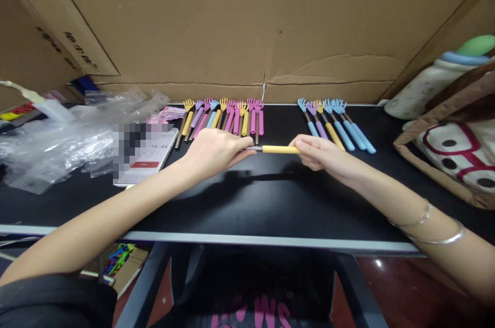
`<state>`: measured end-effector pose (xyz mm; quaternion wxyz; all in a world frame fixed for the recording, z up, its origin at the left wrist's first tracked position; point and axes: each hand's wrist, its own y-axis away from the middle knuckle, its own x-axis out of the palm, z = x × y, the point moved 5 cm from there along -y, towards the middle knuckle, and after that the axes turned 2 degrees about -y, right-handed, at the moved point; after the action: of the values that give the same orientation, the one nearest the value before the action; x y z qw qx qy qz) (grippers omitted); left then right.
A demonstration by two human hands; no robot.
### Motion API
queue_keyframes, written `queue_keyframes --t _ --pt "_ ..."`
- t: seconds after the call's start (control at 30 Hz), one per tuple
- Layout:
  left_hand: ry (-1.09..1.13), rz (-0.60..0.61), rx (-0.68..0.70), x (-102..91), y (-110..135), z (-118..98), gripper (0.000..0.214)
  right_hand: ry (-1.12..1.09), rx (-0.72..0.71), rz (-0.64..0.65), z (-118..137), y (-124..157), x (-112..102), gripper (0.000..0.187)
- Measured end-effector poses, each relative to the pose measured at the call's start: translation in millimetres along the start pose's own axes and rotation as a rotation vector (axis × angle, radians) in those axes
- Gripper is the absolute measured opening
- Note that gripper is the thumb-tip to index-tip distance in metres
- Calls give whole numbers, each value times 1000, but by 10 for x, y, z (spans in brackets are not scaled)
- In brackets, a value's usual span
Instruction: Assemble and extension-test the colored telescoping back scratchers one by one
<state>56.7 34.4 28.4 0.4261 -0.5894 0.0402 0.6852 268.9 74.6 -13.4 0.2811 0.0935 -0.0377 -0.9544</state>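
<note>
Level above the black table, a back scratcher with a yellow handle (280, 149) is stretched between both my hands. My left hand (218, 150) is closed around its metal-rod end, hiding that tip. At the other end, my right hand (317, 153) pinches the yellow handle. Behind my left hand lies a row of several back scratchers (229, 116) with pink, yellow, purple and blue parts. Beyond my right hand rests a second group of back scratchers (344, 129), mostly blue, with one purple and one yellow among them.
Clear plastic bags (77, 132) lie heaped at left beside a phone (149, 158). A brown-trimmed bag (456, 158) and a white bottle with a green top (421, 85) are at right. Cardboard (232, 23) walls the back. The table's pale front edge (247, 240) runs below my forearms.
</note>
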Motion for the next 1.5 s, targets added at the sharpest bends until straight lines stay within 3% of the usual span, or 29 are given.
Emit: queue_keyframes --t 0.17,0.3,0.57,0.73,0.9,1.1,1.23,1.5 --pt "90 78 -50 80 -1 11 43 102 -113 -101 101 18 -35 51" --pt "220 193 -115 98 -21 50 38 273 -251 -202 230 87 -44 39" --pt "353 386 -154 100 -47 123 36 581 -475 -220 308 132 9 24" --pt "235 406 -149 76 -57 146 36 750 -500 -142 282 123 12 24" --pt "251 456 -182 44 -50 188 35 944 -433 -73 239 111 -14 19" --pt "572 598 -156 127 -4 282 36 977 -409 -25 221 107 -9 22" --pt "618 569 -161 131 -14 307 37 966 -416 -43 209 77 -38 27" --pt "308 443 -215 98 -28 272 35 775 -414 -33 170 26 -4 31"
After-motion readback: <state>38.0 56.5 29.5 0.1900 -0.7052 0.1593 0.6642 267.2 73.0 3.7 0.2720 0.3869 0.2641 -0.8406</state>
